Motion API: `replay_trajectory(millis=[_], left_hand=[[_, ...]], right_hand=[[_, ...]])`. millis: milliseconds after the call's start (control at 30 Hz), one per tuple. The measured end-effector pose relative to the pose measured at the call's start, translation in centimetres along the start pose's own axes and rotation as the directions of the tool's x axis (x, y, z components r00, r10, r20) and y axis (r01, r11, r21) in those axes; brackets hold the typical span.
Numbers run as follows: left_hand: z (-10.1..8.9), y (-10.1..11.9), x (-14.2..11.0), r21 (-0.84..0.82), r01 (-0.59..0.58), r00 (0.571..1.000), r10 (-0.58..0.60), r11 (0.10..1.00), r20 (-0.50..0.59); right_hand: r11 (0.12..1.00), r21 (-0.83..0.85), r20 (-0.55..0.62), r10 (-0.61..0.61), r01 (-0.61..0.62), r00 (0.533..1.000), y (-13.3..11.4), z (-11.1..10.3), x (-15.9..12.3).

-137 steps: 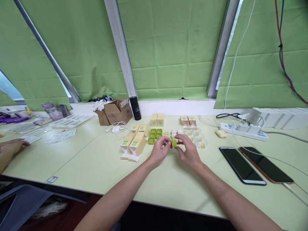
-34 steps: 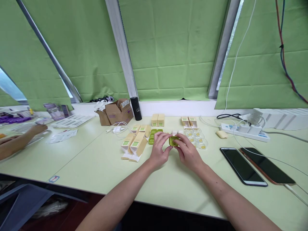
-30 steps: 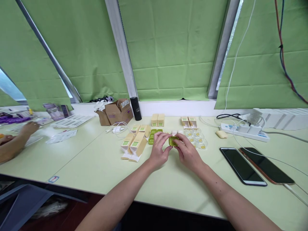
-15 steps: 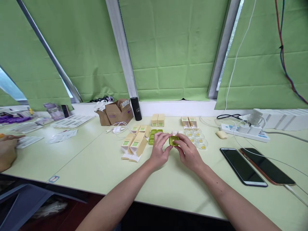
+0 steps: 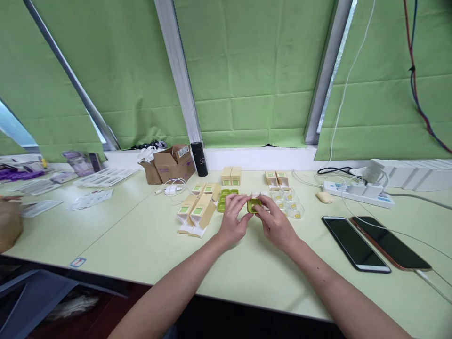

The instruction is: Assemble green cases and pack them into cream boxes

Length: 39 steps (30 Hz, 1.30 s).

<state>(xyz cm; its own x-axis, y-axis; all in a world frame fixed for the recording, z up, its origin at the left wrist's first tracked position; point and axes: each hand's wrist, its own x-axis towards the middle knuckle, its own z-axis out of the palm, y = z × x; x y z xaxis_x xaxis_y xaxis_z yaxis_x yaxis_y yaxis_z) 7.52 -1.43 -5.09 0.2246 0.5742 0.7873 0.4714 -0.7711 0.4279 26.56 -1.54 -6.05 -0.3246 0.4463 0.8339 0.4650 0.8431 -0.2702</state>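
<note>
A small green square case (image 5: 253, 204) is held above the table, its hollow inside facing me. My left hand (image 5: 232, 217) grips its left side between thumb and fingers. From the right, my right hand (image 5: 276, 221) holds it too, one finger reaching into the hollow. Several matching green cases (image 5: 221, 206) stand in a group just left of my hands. Clear round containers with yellow spots (image 5: 296, 211) lie to the right. Small white pieces (image 5: 256, 194) show behind my fingers, partly hidden.
Beige cartons (image 5: 202, 208) lie left, with more cartons (image 5: 231, 176) behind. A brown cardboard box (image 5: 174, 163) and black bottle (image 5: 199, 159) stand at the back. Two phones (image 5: 355, 245) and a power strip (image 5: 358, 193) are right. Another person's arm (image 5: 10, 225) rests far left.
Since the earliest frame, the green case has turned so its hollow faces me. My right finger now reaches further in. The other person's arm has drawn back to the left.
</note>
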Motion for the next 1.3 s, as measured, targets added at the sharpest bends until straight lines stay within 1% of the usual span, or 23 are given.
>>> replay_trajectory(millis=[200,300,433,533,633,733,800,867,967,1033,1200,1300], left_hand=[[0.0,0.0,-0.1,0.021,-0.019,1.000,0.019,1.000,0.010],[0.0,-0.1,-0.1,0.019,-0.020,1.000,0.019,1.000,0.017],[0.2,-0.2,0.0,-0.021,0.035,0.999,-0.034,0.999,0.017],[0.3,-0.3,0.1,-0.053,0.081,0.997,-0.082,0.995,-0.008],[0.4,-0.5,0.2,-0.086,0.109,0.994,-0.111,0.990,-0.018],[0.5,-0.8,0.1,-0.126,0.133,0.991,-0.135,0.983,-0.007],[0.6,-0.9,0.1,-0.158,0.161,0.987,-0.162,0.974,0.006],[0.8,-0.8,0.0,-0.193,0.201,0.979,-0.202,0.960,0.016],[0.9,-0.8,0.0,-0.238,0.272,0.961,-0.276,0.932,0.015],[1.0,-0.8,0.1,-0.263,0.310,0.948,-0.317,0.914,0.016],[1.0,-1.2,0.1,-0.309,0.364,0.928,-0.370,0.879,0.039],[1.1,-1.3,0.1,-0.306,0.365,0.929,-0.367,0.879,0.054]], right_hand=[[1.000,-0.024,-0.042,0.008,-0.009,0.999,0.2,0.4,-0.3],[1.000,-0.008,-0.047,0.010,-0.011,0.999,0.3,0.5,-0.4],[0.999,0.025,-0.056,0.047,-0.046,0.997,0.3,0.6,-0.5],[0.991,0.062,-0.073,0.122,-0.118,0.990,0.2,0.7,-0.5],[0.957,0.163,-0.101,0.258,-0.240,0.961,0.0,0.8,-0.4],[0.874,0.292,-0.049,0.419,-0.388,0.907,0.0,0.8,-0.2],[0.814,0.350,-0.008,0.498,-0.464,0.867,0.2,0.7,-0.2],[0.770,0.388,0.012,0.545,-0.506,0.838,0.3,0.7,-0.2],[0.735,0.412,0.036,0.578,-0.539,0.815,0.2,0.6,-0.3],[0.733,0.411,0.044,0.578,-0.542,0.815,0.0,0.5,-0.3],[0.789,0.400,0.064,0.483,-0.466,0.873,-0.4,0.6,-0.4],[0.796,0.369,0.049,0.500,-0.480,0.865,-0.5,0.7,-0.3]])
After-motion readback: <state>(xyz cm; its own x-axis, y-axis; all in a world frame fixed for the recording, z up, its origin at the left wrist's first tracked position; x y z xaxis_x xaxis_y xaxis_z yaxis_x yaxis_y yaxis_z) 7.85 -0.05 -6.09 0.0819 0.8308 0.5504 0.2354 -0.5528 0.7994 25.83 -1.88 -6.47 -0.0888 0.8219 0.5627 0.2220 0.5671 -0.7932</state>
